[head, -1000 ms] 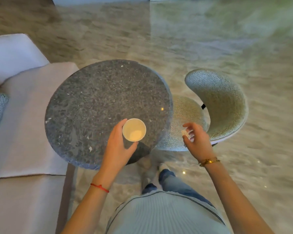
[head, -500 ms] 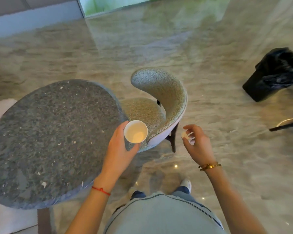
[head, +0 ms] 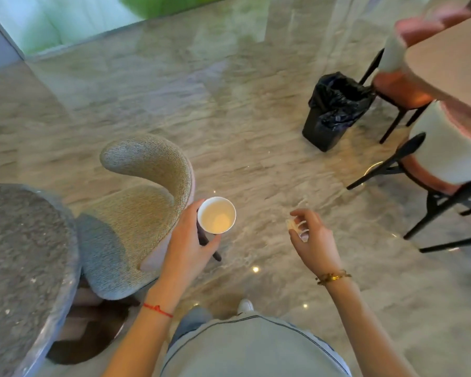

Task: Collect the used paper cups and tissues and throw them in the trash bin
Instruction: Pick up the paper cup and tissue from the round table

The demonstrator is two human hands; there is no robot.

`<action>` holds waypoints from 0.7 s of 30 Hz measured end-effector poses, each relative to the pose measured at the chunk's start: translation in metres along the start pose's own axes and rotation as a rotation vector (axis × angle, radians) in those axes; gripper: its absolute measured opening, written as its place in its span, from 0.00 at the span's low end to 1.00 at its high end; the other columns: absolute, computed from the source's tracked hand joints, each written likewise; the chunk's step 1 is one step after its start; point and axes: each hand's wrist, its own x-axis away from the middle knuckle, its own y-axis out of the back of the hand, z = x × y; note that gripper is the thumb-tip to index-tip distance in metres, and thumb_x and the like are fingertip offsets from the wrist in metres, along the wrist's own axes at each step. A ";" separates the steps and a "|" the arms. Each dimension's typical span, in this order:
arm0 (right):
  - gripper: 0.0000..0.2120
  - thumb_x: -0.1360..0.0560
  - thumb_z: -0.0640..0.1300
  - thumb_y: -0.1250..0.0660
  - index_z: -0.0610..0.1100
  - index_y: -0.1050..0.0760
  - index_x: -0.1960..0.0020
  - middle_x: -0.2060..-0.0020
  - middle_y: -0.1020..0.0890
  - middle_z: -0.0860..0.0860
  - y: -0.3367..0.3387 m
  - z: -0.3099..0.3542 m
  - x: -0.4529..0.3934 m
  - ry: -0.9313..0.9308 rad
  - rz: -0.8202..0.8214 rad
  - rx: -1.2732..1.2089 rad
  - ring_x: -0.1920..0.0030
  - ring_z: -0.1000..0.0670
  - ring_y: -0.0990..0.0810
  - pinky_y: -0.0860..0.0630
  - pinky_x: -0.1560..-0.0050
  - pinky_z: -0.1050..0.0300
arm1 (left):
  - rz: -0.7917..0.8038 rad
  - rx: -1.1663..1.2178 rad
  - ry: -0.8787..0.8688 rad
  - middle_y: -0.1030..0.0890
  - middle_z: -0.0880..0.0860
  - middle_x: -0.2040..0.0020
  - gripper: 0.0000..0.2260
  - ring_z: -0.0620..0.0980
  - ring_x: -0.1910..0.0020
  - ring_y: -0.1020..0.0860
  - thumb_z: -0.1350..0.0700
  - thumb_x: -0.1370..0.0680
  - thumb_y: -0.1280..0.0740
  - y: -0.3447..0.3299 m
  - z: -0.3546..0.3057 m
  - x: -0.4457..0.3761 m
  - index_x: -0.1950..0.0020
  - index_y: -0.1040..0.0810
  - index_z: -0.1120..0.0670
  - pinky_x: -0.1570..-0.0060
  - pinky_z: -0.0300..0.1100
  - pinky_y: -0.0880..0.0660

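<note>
the fingers (head: 191, 219) of the left hand (head: 186, 248) are wrapped around a white paper cup (head: 216, 215), clamped on its side wall with the thumb on the near side, so the cup stands upright with its open mouth facing up and its inside looks empty. the fingers of the right hand (head: 312, 238) are curled together and pinched on a small crumpled tissue (head: 292, 224), only a little of which shows between the fingertips. both hands are held out over the glossy marble floor (head: 229, 110), the cup just beside the curved back of a woven beige chair (head: 144, 191), which stands against the edge of a round dark speckled table (head: 19, 254) at the left. the trash bin (head: 329, 112), black and lined with a black bag, stands on the floor well apart from both hands, toward the upper right, just beside the black legs of a chair with an orange seat (head: 403, 91). a red string is tied on the left wrist and a gold bracelet (head: 333, 277) sits on the right wrist. the far right edge of the view is blurred.
</note>
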 end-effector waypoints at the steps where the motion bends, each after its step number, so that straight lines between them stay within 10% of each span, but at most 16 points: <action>1: 0.15 0.27 0.38 0.32 0.48 0.28 0.42 0.53 0.24 0.54 0.009 -0.009 -0.005 -0.016 -0.011 -0.001 0.56 0.55 0.23 0.22 0.55 0.57 | 0.018 0.001 -0.004 0.30 0.38 0.39 0.31 0.33 0.47 0.29 0.53 0.30 0.24 -0.012 -0.007 -0.008 0.31 0.35 0.45 0.48 0.34 0.28; 5: 0.16 0.28 0.37 0.32 0.48 0.28 0.42 0.53 0.24 0.54 0.035 -0.040 -0.026 -0.080 -0.067 -0.014 0.56 0.55 0.23 0.22 0.54 0.56 | 0.102 0.030 -0.044 0.27 0.44 0.37 0.31 0.46 0.46 0.26 0.52 0.29 0.24 -0.050 -0.032 -0.044 0.30 0.34 0.48 0.46 0.42 0.26; 21: 0.15 0.27 0.39 0.33 0.50 0.28 0.43 0.53 0.25 0.54 0.109 -0.165 -0.224 -0.303 -0.247 0.033 0.56 0.56 0.25 0.26 0.54 0.62 | 0.249 0.015 -0.235 0.27 0.48 0.34 0.32 0.50 0.36 0.26 0.55 0.30 0.24 -0.207 -0.102 -0.309 0.29 0.34 0.51 0.38 0.52 0.27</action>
